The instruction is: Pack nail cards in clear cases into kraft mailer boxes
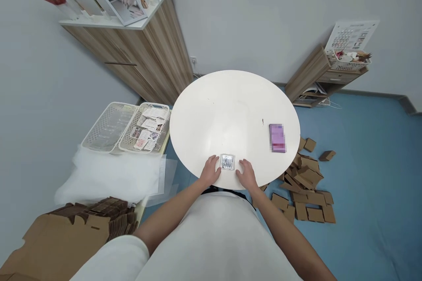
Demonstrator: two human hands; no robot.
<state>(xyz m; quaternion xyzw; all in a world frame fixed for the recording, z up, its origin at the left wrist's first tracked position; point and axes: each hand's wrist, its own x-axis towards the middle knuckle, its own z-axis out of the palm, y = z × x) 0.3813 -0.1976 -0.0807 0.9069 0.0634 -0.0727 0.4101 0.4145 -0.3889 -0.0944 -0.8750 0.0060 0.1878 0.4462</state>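
We stood over a round white table point(231, 114) set on a blue floor point(369, 175), the widest things in the room, with a tall wood-grain cabinet point(145, 57) against the wall behind it and a lower wooden shelf unit point(313, 74) off to the right. To our left lay a heap of clear plastic sheeting point(108, 175) and, nearer us, a stack of flattened brown cardboard point(72, 228). Beyond the sheeting sat two white mesh baskets point(108, 127) side by side, the right one holding small printed packets point(148, 131). Folded brown cartons point(306, 193) were scattered on the floor just right of the table. A purple box point(277, 138) lay flat near the table's right edge, well apart from our hands. At the near edge of the table our left hand point(210, 170) and right hand point(246, 174) rested on either side of a small clear plastic case point(227, 161), which sat flat on the tabletop between them. The left fingers touched the case's left side; the right hand lay just beside it. Both hands were loosely open, and we could not tell whether either actually gripped the case.
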